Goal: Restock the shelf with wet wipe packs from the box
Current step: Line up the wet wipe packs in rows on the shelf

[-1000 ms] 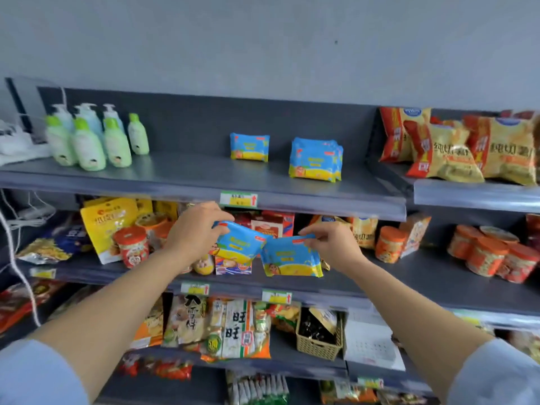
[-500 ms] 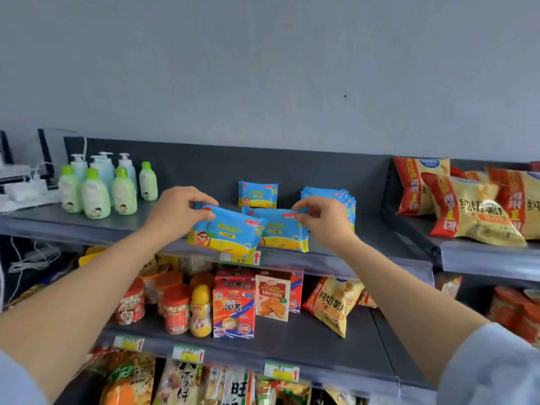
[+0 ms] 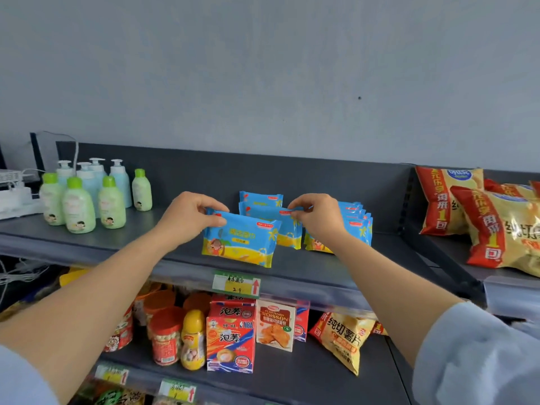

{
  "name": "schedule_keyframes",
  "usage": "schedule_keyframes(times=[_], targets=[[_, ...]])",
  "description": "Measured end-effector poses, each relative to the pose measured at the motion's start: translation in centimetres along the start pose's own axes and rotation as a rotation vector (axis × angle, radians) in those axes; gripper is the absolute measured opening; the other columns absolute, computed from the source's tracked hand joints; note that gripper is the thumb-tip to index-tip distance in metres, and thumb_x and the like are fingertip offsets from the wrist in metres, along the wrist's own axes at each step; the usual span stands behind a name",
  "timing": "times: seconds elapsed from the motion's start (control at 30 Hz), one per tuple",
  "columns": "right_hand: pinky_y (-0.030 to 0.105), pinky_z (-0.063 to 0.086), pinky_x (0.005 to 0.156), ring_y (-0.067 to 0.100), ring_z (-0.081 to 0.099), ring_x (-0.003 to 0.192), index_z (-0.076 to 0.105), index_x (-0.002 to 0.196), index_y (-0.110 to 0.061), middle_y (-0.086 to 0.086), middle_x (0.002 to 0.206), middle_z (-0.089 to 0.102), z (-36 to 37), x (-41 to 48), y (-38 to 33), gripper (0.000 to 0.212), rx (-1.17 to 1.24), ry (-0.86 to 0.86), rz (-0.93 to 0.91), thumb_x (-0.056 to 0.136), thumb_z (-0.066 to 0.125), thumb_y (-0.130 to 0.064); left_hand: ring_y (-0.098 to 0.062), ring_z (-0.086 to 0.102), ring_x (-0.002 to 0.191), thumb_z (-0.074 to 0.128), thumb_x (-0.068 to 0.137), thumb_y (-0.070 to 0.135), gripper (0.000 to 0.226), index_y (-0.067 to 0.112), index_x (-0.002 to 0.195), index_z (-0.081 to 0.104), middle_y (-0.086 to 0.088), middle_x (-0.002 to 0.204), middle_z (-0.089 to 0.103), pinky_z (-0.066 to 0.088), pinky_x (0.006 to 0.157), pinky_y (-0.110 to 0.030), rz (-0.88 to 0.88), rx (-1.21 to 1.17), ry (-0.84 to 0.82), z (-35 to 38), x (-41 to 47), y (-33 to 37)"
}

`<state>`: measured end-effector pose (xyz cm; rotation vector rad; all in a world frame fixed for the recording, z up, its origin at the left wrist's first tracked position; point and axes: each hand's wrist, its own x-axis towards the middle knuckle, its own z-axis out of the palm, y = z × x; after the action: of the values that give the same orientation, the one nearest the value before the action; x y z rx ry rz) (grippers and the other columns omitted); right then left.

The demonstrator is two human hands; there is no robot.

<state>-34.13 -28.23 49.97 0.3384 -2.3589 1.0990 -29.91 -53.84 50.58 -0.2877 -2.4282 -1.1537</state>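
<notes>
Left hand (image 3: 187,217) pinches a wipe pack (image 3: 239,241); right hand (image 3: 318,220) pinches a second pack (image 3: 287,233) at two o'clock; released tilted, either could topple off the shelf (image 3: 306,267).

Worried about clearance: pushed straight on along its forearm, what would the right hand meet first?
The right hand would probably meet the lone wet wipe pack at the back; depth unclear.

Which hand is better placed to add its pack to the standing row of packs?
The right hand: its rear pack is next to the row; the left hand holds the front pack farther left.
</notes>
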Motion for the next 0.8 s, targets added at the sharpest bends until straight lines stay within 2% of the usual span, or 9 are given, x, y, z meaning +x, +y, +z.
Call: schedule_keyframes(times=[0.07,0.17,0.3,0.43,0.6,0.73,0.8], targets=[[0.018,0.042,0.059,0.006,0.051,0.062,0.074,0.089,-0.018,-0.010,0.071,0.057,1.0,1.0,0.1,0.011,-0.015,-0.020,0.003,0.084,0.071,-0.009,-0.009,0.047,0.062,0.076,0.078,0.011,0.017,0.027,0.084,0.072,0.004,0.075,0.063,0.041,0.060,-0.025,-0.004,-0.004,-0.019,0.1,1.0,-0.6],[0.017,0.041,0.059,0.006,0.051,0.063,0.075,0.089,-0.017,-0.011,0.071,0.056,2.8,2.8,0.2,0.011,-0.037,-0.033,0.008,0.085,0.070,-0.008,-0.007,0.052,0.063,0.075,0.079,0.010,0.016,0.023,0.089,0.073,0.008,0.075,0.062,0.040,0.058,-0.018,-0.010,-0.014,-0.043,-0.1,2.8,-1.5],[0.016,0.039,0.057,0.006,0.050,0.062,0.075,0.090,-0.017,-0.011,0.071,0.056,5.4,5.4,0.5,0.011,-0.062,-0.036,0.028,0.085,0.070,-0.009,-0.001,0.053,0.054,0.076,0.078,0.007,0.018,0.024,0.085,0.073,0.007,0.069,0.062,0.038,0.052,-0.011,-0.003,-0.013,-0.078,-0.5,5.6,-3.5],[0.014,0.038,0.056,0.010,0.053,0.069,0.075,0.089,-0.017,-0.009,0.075,0.059,8.0,8.0,1.1,0.008,-0.075,-0.036,0.057,0.084,0.072,-0.011,0.006,0.055,0.053,0.076,0.078,0.007,0.019,0.024,0.085,0.073,0.009,0.072,0.064,0.038,0.052,-0.010,0.003,-0.023,-0.099,-0.8,8.7,-5.6],[0.014,0.039,0.056,0.008,0.055,0.070,0.074,0.091,-0.018,-0.004,0.088,0.064,10.8,10.7,2.3,0.010,-0.101,-0.027,0.108,0.085,0.070,-0.010,-0.002,0.056,0.060,0.075,0.079,0.007,0.017,0.020,0.090,0.074,0.010,0.075,0.064,0.040,0.057,-0.013,-0.007,-0.027,-0.139,-0.5,11.7,-8.2],[0.012,0.036,0.051,0.004,0.052,0.065,0.073,0.093,-0.019,-0.004,0.089,0.063,12.4,12.6,2.9,0.010,-0.147,-0.024,0.116,0.087,0.068,-0.012,-0.005,0.059,0.068,0.075,0.079,0.008,0.017,0.022,0.088,0.073,0.009,0.081,0.066,0.044,0.063,-0.019,-0.027,-0.043,-0.172,0.0,13.7,-10.2],[0.013,0.038,0.054,0.006,0.053,0.070,0.073,0.095,-0.018,-0.003,0.092,0.064,12.9,13.4,3.3,0.012,-0.198,-0.031,0.099,0.088,0.066,-0.011,-0.006,0.061,0.072,0.075,0.080,0.008,0.017,0.023,0.088,0.073,0.010,0.082,0.067,0.046,0.065,-0.019,-0.027,-0.044,-0.182,0.3,14.6,-11.0]])
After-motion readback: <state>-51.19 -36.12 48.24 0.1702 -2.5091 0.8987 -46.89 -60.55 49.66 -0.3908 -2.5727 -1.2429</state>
